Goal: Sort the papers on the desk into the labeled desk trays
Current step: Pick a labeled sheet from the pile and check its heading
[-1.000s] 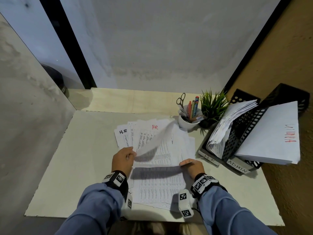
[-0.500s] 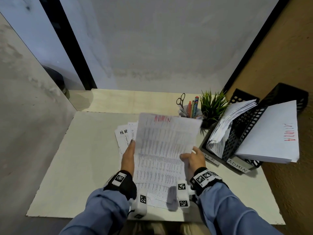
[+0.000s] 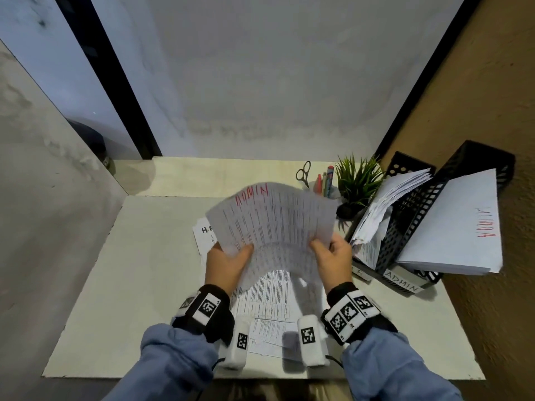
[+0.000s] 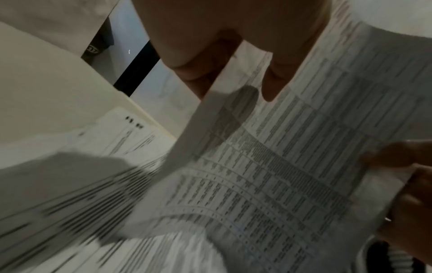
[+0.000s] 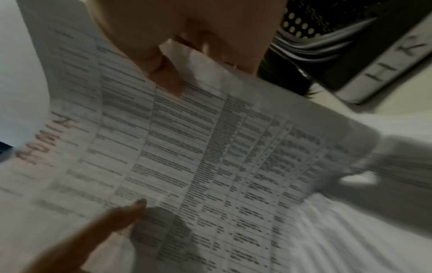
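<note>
A printed sheet [image 3: 272, 224] marked ADMIN in red is held up above the desk, bowed and tilted right. My left hand [image 3: 228, 263] pinches its left edge, thumb on the face. My right hand [image 3: 333, 256] pinches its right edge. In the left wrist view the sheet [image 4: 292, 157] runs between thumb and fingers [image 4: 198, 73]. The right wrist view shows the same sheet [image 5: 187, 157] with its red ADMIN word. More printed papers [image 3: 269, 296] lie on the desk beneath, one marked H.R [image 3: 204, 231]. Black mesh trays stand at the right: the HR tray [image 3: 405, 204] and the ADMIN tray [image 3: 474, 160], both holding papers.
A white cup [image 3: 324, 183] with scissors and pens and a small potted plant [image 3: 357, 180] stand behind the held sheet, left of the trays. The desk [image 3: 139, 256] meets walls at the left, back and right. Its front edge runs below my wrists.
The ADMIN sheet was lifted off the pile by both hands, and it now tilts and bends toward the right. The head view has drawn a little closer.
</note>
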Demonstrator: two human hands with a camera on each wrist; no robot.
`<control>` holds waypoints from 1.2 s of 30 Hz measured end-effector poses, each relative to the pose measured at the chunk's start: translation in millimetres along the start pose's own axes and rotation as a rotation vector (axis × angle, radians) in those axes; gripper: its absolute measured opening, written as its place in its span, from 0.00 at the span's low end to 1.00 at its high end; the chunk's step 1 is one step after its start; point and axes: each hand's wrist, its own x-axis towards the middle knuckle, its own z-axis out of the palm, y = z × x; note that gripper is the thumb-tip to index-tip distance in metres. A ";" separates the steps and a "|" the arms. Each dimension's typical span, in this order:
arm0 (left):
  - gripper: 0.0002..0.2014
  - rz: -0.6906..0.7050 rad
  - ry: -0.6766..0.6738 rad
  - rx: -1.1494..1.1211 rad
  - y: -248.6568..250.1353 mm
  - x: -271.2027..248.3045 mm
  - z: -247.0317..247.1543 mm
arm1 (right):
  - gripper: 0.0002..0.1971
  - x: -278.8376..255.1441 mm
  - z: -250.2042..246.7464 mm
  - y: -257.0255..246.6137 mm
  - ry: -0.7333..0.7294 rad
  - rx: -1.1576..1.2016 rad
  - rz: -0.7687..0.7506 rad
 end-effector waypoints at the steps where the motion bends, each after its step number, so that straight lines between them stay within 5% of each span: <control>1: 0.06 -0.050 -0.025 0.028 -6.7 -2.4 0.7 | 0.06 -0.5 1.2 12.3 -0.014 -0.069 0.060; 6: 0.02 -0.051 -0.122 0.109 -11.1 -7.9 1.7 | 0.06 -0.3 -6.0 37.6 -0.057 -0.185 0.185; 14: 0.23 0.318 -0.300 0.253 70.1 -10.1 29.9 | 0.13 11.2 -79.7 -36.7 0.043 -0.114 -0.169; 18: 0.23 0.459 -0.338 0.191 110.6 -21.3 70.2 | 0.16 21.8 -146.7 -53.5 0.471 -0.351 -0.342; 21: 0.20 0.577 -0.355 0.185 129.9 -34.8 108.0 | 0.27 28.3 -192.8 -52.3 0.849 -0.510 -0.085; 24: 0.18 0.755 -0.330 0.180 142.6 -50.1 146.6 | 0.39 34.5 -224.6 -37.9 0.768 -0.430 0.324; 26: 0.07 0.823 -0.317 0.204 141.3 -55.4 172.6 | 0.31 38.7 -233.6 -23.9 0.685 -0.294 0.371; 29: 0.17 0.842 -0.355 0.296 134.7 -60.8 208.4 | 0.18 39.2 -235.9 -18.8 0.612 -0.179 0.282; 36: 0.35 0.776 -0.460 0.497 111.1 -75.2 263.0 | 0.07 34.9 -234.5 -44.7 0.510 -0.268 -0.082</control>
